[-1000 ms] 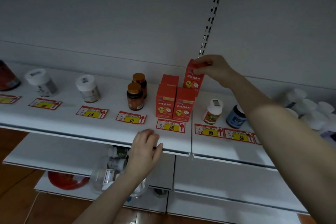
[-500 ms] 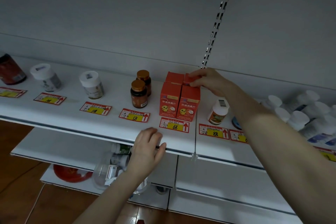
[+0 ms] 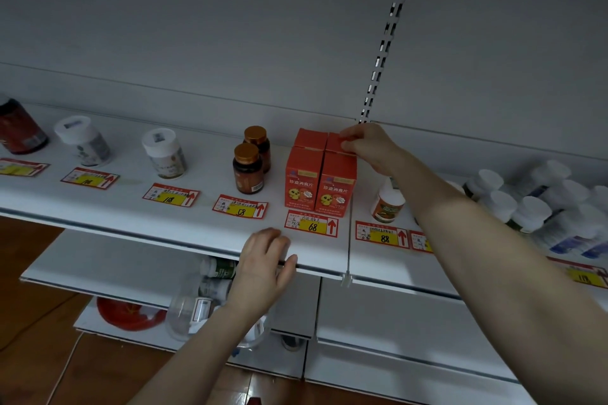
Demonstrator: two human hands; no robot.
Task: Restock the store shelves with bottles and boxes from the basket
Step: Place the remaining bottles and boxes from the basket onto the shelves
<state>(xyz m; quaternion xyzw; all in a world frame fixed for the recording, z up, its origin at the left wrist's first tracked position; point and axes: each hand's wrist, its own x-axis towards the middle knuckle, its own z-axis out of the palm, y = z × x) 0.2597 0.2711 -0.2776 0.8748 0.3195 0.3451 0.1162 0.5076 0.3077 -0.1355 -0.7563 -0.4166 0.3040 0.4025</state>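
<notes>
Red box [image 3: 333, 144] is down on the shelf [image 3: 131, 204] now, back row, right behind the front boxes [image 3: 301, 181] above the 68 tag [image 3: 312, 225]. A second ago it was still tilted up in the air. Right hand [image 3: 371, 149] reaches in over the shelf, arm stretched, fingertips pinching the box's top. Left hand [image 3: 263, 260] sits at the shelf's front edge, fingers curled round the thin basket handle [image 3: 285, 262], with the clear basket [image 3: 184, 316] hanging below.
</notes>
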